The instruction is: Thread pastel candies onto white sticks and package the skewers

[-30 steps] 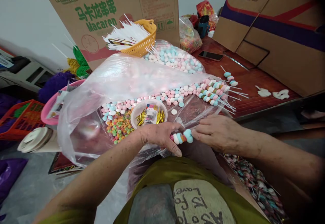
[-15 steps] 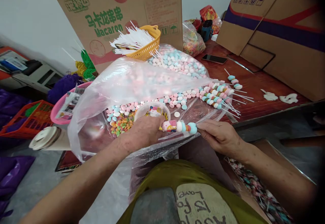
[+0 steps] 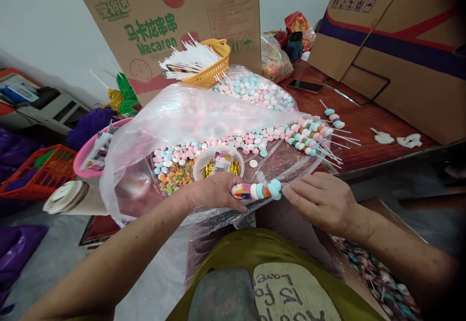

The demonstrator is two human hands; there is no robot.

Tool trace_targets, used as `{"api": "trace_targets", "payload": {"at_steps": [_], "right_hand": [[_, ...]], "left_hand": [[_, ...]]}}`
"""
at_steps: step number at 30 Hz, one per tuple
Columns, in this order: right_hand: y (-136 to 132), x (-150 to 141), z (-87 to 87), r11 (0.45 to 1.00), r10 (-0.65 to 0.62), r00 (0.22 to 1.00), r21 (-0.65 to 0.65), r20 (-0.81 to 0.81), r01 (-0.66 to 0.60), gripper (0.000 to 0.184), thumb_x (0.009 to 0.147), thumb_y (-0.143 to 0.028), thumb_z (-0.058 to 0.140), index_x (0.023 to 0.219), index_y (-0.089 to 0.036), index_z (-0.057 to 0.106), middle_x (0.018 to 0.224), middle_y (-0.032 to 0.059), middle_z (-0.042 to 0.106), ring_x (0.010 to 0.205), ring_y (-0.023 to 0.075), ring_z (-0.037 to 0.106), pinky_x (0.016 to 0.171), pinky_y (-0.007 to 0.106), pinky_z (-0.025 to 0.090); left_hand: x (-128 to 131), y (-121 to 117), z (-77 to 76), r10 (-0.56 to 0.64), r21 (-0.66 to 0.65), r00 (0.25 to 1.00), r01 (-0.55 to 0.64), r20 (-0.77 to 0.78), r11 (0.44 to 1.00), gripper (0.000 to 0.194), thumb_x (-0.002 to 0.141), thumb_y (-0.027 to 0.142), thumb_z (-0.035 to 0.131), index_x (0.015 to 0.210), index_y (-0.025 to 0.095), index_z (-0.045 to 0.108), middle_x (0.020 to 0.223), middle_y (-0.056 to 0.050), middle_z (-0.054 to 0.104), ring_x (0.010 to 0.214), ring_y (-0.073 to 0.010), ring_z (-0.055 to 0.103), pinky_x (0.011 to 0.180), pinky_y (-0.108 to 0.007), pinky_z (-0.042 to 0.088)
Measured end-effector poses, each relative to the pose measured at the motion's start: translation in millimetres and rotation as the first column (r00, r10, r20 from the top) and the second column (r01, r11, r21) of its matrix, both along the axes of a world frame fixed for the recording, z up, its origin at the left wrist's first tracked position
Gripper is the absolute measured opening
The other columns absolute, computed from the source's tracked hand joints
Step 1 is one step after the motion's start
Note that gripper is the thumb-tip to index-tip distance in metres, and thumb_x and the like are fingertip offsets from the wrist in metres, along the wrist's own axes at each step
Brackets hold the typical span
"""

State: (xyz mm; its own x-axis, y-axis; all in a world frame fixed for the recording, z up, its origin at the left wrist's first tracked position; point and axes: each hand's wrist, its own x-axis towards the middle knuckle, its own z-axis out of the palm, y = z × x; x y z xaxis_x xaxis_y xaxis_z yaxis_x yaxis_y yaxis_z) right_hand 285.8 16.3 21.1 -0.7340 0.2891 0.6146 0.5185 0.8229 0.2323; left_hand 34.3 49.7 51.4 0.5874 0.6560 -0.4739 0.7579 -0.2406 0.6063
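Note:
Between my hands a candy skewer (image 3: 259, 191) of blue, white and orange sweets lies sideways, close in front of me. A printed plastic wrapper (image 3: 241, 191) covers its left end. My left hand (image 3: 218, 190) grips that wrapped end, thumb below and fingers behind. At the other end, by the blue sweets, my right hand (image 3: 322, 197) pinches the skewer; the stick is hidden under its fingers. Just beyond my left hand stands a white bowl (image 3: 196, 161) with gold twist ties (image 3: 235, 167) and a printed packet. Ring-shaped cereal-like sweets (image 3: 176, 177) lie left of the bowl.
Pastel sweets (image 3: 255, 139) spread over a clear plastic sheet, with finished candy skewers (image 3: 309, 136) piled to the right. A yellow basket (image 3: 213, 71) of white sticks stands behind. Cardboard boxes (image 3: 233, 15) rise at the back and right. A phone (image 3: 305, 86) lies on the table.
A printed wrapper now covers the skewer's left end. My left hand reached over the bowl, then drew back toward me, uncovering the bowl. My right hand kept hold of the other end.

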Motion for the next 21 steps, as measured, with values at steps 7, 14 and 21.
{"api": "trace_targets", "payload": {"at_steps": [7,14,21], "right_hand": [[-4.0,-6.0,-5.5,0.834,-0.136,0.989,-0.546,-0.062,0.081,0.02,0.087,-0.016,0.041,0.084,-0.019,0.061,0.07,0.0022,0.063,0.061,0.0119,0.055,0.055,0.022,0.039],[13.7,8.9,6.8,0.933,-0.1,0.992,-0.354,-0.083,0.065,0.015,0.086,-0.014,0.046,0.084,-0.018,0.06,0.073,0.0035,0.063,0.07,0.0143,0.057,0.061,0.024,0.04],[21.6,14.9,33.4,0.996,0.055,0.995,0.071,0.087,-0.062,0.012,0.086,-0.009,0.046,0.093,-0.015,0.055,0.073,0.0045,0.064,0.07,0.0161,0.054,0.061,0.029,0.036]], "left_hand": [[13.9,-17.1,-15.7,0.203,0.785,0.939,0.101,-0.278,0.611,0.021,0.073,0.029,0.059,0.087,0.013,0.057,0.067,-0.008,0.063,0.069,-0.0255,0.06,0.079,-0.042,0.041],[11.3,-15.2,-16.6,0.066,0.693,0.994,0.012,-0.086,0.721,0.022,0.075,0.036,0.06,0.081,0.016,0.054,0.07,-0.003,0.059,0.07,-0.0196,0.055,0.082,-0.039,0.04],[5.4,-5.4,4.6,0.063,-0.188,0.957,-0.009,0.282,0.982,0.039,0.059,0.045,0.074,0.072,0.018,0.049,0.064,0.006,0.046,0.06,-0.0097,0.045,0.055,-0.021,0.036]]}}
